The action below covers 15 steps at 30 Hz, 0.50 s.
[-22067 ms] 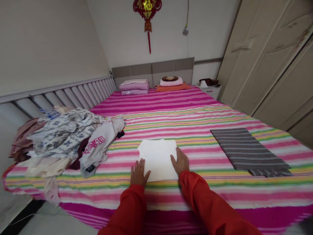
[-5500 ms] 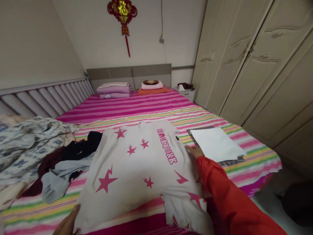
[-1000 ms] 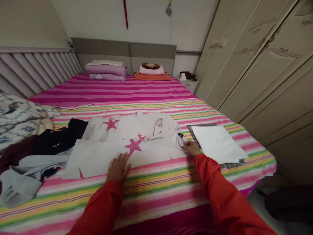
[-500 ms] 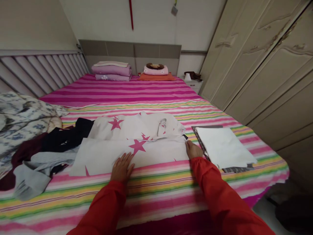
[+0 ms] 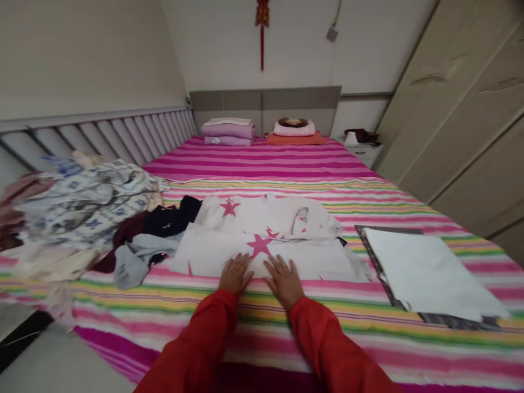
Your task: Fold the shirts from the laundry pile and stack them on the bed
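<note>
Red sleeves come in over the near edge of the striped sheet, and both hands end on the near hem of the white shirt with pink stars. The left hand and the right hand lie side by side, palms down, fingers spread and loose, gripping nothing. Laid flat like that, they seem to press the cloth smooth against the sheet rather than lift it.

The shirt lies crosswise in front of the person, its near part doubled over into a long band. The hands sit at the middle of that band, probably where the doubled cloth would otherwise puff up.

Just right of the shirt, a folded white cloth rests on a grey striped one, edges squared and kept clear of the loose clothes. At the shirt's left end, touching it, are a grey garment and a dark one. Further left is a heap of clothes, tumbled and unsorted.

Far behind the shirt, against the headboard, sit folded pink bedding and a pillow. A nightstand and a wardrobe stand to the shirt's far right.
</note>
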Each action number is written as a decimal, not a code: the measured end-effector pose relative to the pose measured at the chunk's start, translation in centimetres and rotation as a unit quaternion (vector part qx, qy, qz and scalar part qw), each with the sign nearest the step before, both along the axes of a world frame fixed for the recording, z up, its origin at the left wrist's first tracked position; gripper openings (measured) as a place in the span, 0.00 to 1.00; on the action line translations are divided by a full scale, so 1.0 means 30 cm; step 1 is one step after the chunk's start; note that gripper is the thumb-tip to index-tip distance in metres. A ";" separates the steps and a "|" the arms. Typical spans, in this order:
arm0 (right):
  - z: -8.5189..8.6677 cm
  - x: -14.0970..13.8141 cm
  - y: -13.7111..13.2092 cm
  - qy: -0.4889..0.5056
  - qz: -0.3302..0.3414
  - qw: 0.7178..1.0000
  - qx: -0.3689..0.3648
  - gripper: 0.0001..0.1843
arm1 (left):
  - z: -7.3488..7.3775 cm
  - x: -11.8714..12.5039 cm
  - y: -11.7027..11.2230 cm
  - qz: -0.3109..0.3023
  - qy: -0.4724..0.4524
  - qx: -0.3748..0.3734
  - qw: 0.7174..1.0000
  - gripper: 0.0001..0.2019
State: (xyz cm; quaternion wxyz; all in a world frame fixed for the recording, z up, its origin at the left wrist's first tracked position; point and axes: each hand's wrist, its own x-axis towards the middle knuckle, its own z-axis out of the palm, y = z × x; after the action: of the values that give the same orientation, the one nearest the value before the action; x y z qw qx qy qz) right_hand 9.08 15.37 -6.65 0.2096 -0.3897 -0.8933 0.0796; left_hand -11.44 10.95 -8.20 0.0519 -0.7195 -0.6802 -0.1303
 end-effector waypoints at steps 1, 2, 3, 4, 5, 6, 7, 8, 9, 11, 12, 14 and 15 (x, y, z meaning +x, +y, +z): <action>-0.007 0.045 0.029 -0.014 -0.019 1.000 -0.001 0.23 | 0.000 -0.007 -0.001 -0.010 0.005 -0.003 1.000 0.24; -0.013 0.105 0.066 -0.022 -0.048 0.999 0.001 0.23 | 0.000 -0.020 -0.003 -0.025 0.010 -0.008 1.000 0.25; -0.017 0.177 0.106 -0.031 -0.082 0.996 0.006 0.23 | 0.001 -0.040 -0.006 -0.045 0.014 -0.014 0.999 0.27; -0.020 0.253 0.144 -0.043 -0.114 0.992 0.008 0.24 | 0.004 -0.067 -0.011 -0.067 0.016 -0.021 0.997 0.28; -0.021 0.331 0.175 -0.055 -0.141 0.989 0.004 0.24 | 0.008 -0.100 -0.018 -0.083 0.018 -0.029 0.996 0.30; -0.020 0.405 0.196 -0.065 -0.156 0.986 -0.001 0.24 | 0.014 -0.139 -0.028 -0.090 0.018 -0.036 0.995 0.30; -0.018 0.472 0.206 -0.069 -0.155 0.985 -0.008 0.24 | 0.019 -0.183 -0.041 -0.086 0.018 -0.043 0.995 0.29; -0.015 0.528 0.204 -0.074 -0.144 0.987 -0.017 0.25 | 0.024 -0.230 -0.057 -0.070 0.017 -0.048 0.996 0.28; -0.011 0.572 0.195 -0.080 -0.126 0.988 -0.026 0.25 | 0.028 -0.277 -0.074 -0.046 0.018 -0.050 0.998 0.27; -0.003 0.623 0.164 -0.098 -0.088 0.991 -0.037 0.27 | 0.038 -0.363 -0.109 0.008 0.023 -0.046 0.999 0.29; 0.002 0.630 0.150 -0.109 -0.078 0.990 -0.035 0.28 | 0.045 -0.397 -0.124 0.031 0.028 -0.042 0.998 0.31; 0.013 0.620 0.141 -0.127 -0.081 0.988 -0.020 0.30 | 0.070 -0.446 -0.138 0.076 0.040 -0.038 0.996 0.36; 0.023 0.606 0.147 -0.137 -0.092 0.986 -0.012 0.32 | 0.089 -0.461 -0.137 0.099 0.047 -0.042 0.993 0.37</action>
State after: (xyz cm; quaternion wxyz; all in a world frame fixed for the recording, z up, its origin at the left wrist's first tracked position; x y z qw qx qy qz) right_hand 27.27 19.78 -5.97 0.0870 -0.4802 -0.8727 0.0166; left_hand -25.26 6.85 -5.52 0.0656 -0.6555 -0.7498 -0.0618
